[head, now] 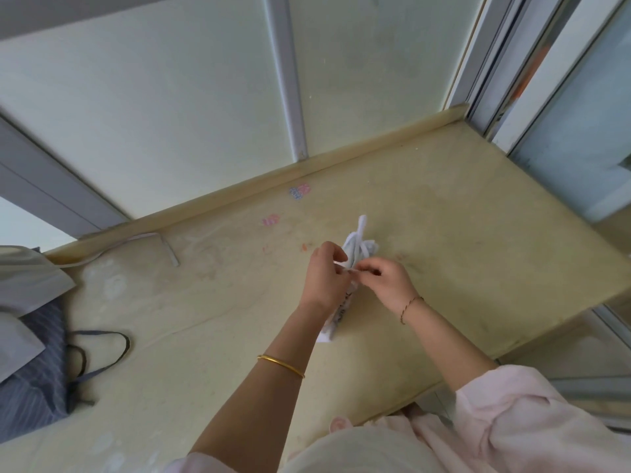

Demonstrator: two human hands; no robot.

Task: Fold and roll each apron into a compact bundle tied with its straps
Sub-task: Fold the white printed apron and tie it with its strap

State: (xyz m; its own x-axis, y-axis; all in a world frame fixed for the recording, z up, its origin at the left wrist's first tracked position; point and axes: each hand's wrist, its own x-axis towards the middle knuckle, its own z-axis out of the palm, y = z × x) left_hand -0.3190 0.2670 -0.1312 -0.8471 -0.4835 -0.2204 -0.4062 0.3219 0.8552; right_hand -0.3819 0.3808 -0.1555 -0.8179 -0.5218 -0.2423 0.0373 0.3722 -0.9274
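A white apron rolled into a narrow bundle (336,319) lies on the yellowish table (478,233), mostly hidden under my hands. Its white straps (360,244) bunch up just beyond my fingers. My left hand (324,278) pinches a strap at the top of the bundle. My right hand (386,279) pinches the strap right beside it, fingertips almost touching the left. A dark blue striped apron (34,377) with dark straps (102,353) lies at the left edge, partly under a grey-white apron (24,291).
A white strap (136,244) from the left pile trails along the table's back rim. Small pink and blue stickers (300,191) mark the tabletop near the back. Glass panels with grey frames stand behind and to the right of the table.
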